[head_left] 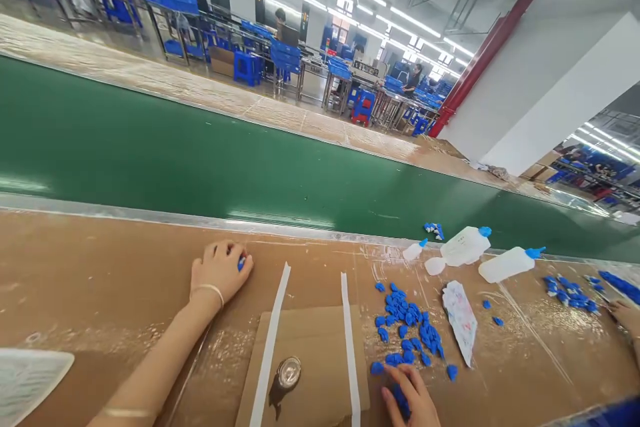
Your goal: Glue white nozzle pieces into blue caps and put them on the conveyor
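My L hand, centre-left of frame, has fingers curled on blue cap; R hand, bottom centre, has fingers pinching 2nd blue cap, just by loose pile of blue caps on brown surface.

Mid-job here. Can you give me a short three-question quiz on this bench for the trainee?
1. True or false: the white plastic bottle nearest the loose blue pieces on the right has a blue tip on it.
2. Multiple choice: what lies on the cardboard sheet? A) a pair of scissors B) a shiny round metal object C) a blue crate
3. Which is nearer the heap of blue caps: the left hand or the right hand?

Key: 1 true; 2 B; 3 the right hand.
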{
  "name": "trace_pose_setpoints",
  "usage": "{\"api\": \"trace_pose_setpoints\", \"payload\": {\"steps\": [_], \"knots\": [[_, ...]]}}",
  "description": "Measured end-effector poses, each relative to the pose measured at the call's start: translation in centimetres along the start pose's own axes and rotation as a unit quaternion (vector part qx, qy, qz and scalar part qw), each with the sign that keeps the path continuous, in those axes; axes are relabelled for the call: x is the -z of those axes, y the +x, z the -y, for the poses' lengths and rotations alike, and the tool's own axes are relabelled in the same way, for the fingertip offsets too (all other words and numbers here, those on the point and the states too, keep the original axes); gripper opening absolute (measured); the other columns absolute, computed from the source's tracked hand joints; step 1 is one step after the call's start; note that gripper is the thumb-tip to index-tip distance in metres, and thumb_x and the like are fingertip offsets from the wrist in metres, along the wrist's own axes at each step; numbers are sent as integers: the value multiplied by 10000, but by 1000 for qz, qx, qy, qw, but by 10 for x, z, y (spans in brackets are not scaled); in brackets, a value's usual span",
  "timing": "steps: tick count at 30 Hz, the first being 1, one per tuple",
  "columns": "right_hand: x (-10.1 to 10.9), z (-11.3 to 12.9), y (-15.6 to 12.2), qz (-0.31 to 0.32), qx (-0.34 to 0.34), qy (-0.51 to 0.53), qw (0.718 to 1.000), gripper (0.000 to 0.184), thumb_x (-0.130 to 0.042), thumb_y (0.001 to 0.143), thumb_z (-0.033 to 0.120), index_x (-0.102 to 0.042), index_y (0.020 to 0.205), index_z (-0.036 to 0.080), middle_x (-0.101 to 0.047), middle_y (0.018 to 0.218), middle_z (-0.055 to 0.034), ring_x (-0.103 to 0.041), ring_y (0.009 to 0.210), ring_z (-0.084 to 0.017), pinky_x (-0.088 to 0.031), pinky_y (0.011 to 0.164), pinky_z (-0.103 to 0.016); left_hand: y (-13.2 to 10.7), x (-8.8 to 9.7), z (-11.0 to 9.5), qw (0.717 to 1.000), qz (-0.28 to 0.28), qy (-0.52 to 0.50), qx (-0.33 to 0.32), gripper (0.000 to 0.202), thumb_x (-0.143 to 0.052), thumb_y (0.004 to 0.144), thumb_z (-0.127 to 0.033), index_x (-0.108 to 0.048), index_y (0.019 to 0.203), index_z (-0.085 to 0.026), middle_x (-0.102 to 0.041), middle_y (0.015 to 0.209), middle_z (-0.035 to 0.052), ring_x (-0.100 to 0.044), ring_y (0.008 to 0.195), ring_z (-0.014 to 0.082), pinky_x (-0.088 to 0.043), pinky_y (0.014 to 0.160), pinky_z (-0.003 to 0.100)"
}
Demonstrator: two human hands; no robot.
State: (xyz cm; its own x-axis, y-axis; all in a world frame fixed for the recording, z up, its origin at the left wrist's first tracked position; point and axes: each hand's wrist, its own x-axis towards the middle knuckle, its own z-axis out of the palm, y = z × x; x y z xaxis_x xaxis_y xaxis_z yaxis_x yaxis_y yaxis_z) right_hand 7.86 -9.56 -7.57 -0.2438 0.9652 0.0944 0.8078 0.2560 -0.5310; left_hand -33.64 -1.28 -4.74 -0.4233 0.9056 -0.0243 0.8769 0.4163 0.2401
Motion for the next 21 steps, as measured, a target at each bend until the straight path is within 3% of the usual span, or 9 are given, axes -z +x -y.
{"api": "trace_pose_setpoints", "payload": {"steps": [4, 6, 9, 12, 17, 21], "knots": [[6, 13, 25, 42, 20, -28, 999, 291, -483, 853, 228, -756, 946, 269, -717, 985, -83, -705, 921, -227, -558, 799, -317, -60, -8, 1, 999, 8, -4, -45, 339, -397, 910, -370, -689, 950, -203, -627, 1177, 157, -523, 1138, 346, -466, 825, 436], [6, 21, 31, 43, 27, -20, 999, 284, -472, 840, 210, -749, 860, 271, -718, 939, -70, -700, 894, -227, -551, 795, -330, -84, -11, 7, 998, 16, -10, -63, 352, -424, 896, -414, -683, 1026, -215, -624, 1217, 151, -534, 1137, 336, -466, 834, 434], [7, 28, 31, 13, 15, -17, 1000, 289, -449, 850, 242, -735, 888, 269, -713, 971, -79, -687, 929, -234, -535, 831, -353, -110, -12, 18, 994, 46, -25, -93, 408, -492, 850, -394, -635, 1205, -252, -602, 1312, 128, -530, 1190, 319, -449, 895, 447], [8, 31, 20, -30, -22, -30, 999, 296, -447, 866, 332, -727, 901, 242, -719, 937, -101, -689, 905, -252, -537, 816, -372, -123, -14, 32, 986, 60, -47, -145, 406, -489, 850, -329, -634, 1228, -307, -628, 1316, 94, -542, 1200, 310, -403, 971, 493], [-3, 36, 7, -61, -75, -50, 994, 289, -549, 807, 442, -735, 836, 222, -737, 828, -93, -704, 795, -263, -554, 715, -367, -126, -22, 47, 977, 31, -79, -195, 282, -506, 855, -311, -703, 1055, -330, -689, 1222, 84, -583, 1129, 323, -345, 1023, 590], [-9, 36, 10, -66, -81, -53, 993, 343, -537, 791, 495, -745, 795, 223, -755, 822, -98, -714, 789, -276, -561, 715, -390, -125, -23, 45, 974, 17, -94, -206, 341, -543, 845, -305, -647, 1170, -295, -663, 1262, 117, -515, 1234, 377, -199, 1046, 741]]}}
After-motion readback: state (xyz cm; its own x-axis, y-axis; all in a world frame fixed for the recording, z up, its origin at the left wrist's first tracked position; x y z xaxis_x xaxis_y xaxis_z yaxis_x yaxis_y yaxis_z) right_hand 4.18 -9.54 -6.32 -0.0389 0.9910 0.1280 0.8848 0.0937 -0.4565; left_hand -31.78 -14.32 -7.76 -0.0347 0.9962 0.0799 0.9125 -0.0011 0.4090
